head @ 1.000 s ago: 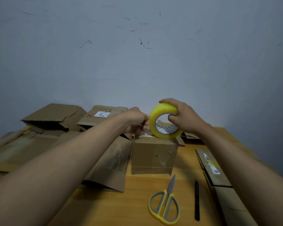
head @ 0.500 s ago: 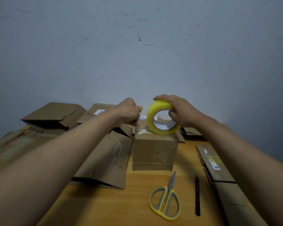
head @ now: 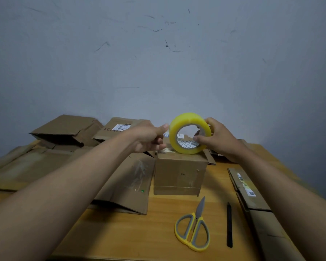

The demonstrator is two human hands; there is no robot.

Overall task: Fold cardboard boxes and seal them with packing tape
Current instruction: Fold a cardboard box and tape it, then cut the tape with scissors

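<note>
Yellow tape roll [head: 189, 133] stands on edge on top of the box [head: 181, 171], held by the right hand [head: 217, 139]: fingers curl over the far rim, thumb hooked into the core. The left hand [head: 149, 139] sits just beside the roll's left face, fingers curled with the thumb out toward it; whether it pinches a free tape end I cannot tell. The roll's axis points roughly toward the camera, so tape would likely pull leftward across the box top. Scissors [head: 193, 229] and a pen [head: 229, 225] lie nearer, on the table [head: 139, 236]; flattened cardboard [head: 127, 183] lies to the left.
</note>
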